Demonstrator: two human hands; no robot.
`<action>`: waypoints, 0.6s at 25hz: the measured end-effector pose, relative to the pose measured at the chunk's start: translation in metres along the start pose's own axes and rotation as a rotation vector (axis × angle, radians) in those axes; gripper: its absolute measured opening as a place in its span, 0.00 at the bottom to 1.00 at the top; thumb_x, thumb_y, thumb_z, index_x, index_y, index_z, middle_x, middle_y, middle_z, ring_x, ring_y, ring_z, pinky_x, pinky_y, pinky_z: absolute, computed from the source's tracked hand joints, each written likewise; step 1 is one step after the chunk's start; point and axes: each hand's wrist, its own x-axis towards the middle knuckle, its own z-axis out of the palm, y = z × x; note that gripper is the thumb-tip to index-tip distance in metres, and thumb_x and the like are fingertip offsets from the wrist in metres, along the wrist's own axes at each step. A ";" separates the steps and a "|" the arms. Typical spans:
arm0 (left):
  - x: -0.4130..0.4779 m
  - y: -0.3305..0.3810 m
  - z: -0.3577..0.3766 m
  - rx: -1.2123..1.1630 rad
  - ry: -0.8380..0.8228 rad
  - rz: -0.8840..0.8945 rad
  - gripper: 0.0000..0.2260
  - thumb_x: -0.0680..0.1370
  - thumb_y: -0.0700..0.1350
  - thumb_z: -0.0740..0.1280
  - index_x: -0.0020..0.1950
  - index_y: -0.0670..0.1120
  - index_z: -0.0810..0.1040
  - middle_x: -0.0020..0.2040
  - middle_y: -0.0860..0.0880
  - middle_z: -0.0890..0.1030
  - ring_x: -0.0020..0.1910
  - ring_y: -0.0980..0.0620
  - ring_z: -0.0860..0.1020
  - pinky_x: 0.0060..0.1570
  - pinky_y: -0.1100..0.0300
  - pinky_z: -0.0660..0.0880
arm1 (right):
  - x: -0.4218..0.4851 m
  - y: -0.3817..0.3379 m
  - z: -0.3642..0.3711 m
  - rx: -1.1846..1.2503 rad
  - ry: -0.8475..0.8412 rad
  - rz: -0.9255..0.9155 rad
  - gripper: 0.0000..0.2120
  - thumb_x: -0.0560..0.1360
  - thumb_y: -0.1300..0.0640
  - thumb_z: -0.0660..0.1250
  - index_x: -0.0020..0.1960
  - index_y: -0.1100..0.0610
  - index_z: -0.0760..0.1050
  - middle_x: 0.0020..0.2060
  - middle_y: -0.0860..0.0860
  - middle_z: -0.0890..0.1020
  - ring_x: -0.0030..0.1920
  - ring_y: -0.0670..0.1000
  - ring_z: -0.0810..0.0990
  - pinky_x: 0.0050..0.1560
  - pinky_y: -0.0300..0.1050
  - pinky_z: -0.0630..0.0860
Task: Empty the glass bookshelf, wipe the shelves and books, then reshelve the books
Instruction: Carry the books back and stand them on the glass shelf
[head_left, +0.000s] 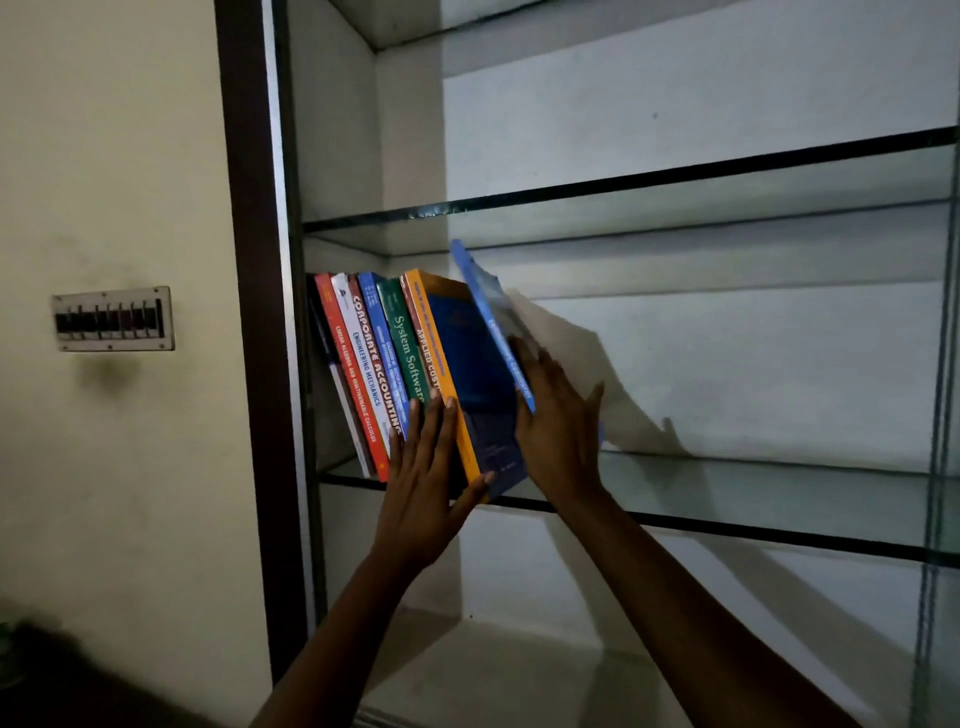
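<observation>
Where the left hand (422, 486) presses, glossy books (363, 353) lean.

I seem to be in a home study or small office: a recessed glass bookshelf (727, 526) holds textbooks (410, 358), beside a cream wall (130, 156) with a switchboard (113, 318).

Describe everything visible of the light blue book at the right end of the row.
The light blue book is thin and motion-blurred, its spine lettering unreadable. It leans leftward at the row's right end, above the glass shelf, its top clear of the orange-spined book. The right hand presses flat against its cover; its bottom edge is hidden.
</observation>
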 end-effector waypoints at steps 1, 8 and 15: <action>0.000 -0.005 -0.001 -0.003 -0.020 0.027 0.36 0.77 0.68 0.49 0.77 0.52 0.40 0.78 0.53 0.40 0.76 0.50 0.40 0.74 0.49 0.41 | -0.003 -0.002 0.007 0.002 -0.025 -0.030 0.29 0.71 0.66 0.68 0.71 0.55 0.66 0.62 0.60 0.76 0.61 0.62 0.75 0.63 0.69 0.64; 0.001 -0.016 -0.003 0.043 -0.066 0.076 0.43 0.71 0.74 0.52 0.76 0.54 0.38 0.77 0.54 0.37 0.76 0.50 0.40 0.71 0.42 0.44 | -0.017 -0.015 0.020 0.542 -0.230 0.199 0.24 0.77 0.48 0.60 0.72 0.53 0.63 0.68 0.54 0.70 0.68 0.53 0.68 0.66 0.46 0.65; 0.001 -0.009 -0.002 0.050 -0.070 0.047 0.43 0.72 0.73 0.51 0.77 0.49 0.43 0.77 0.52 0.40 0.76 0.48 0.40 0.70 0.44 0.41 | -0.023 -0.009 0.039 0.416 -0.370 0.116 0.33 0.75 0.32 0.43 0.75 0.47 0.52 0.73 0.51 0.62 0.71 0.52 0.63 0.67 0.53 0.66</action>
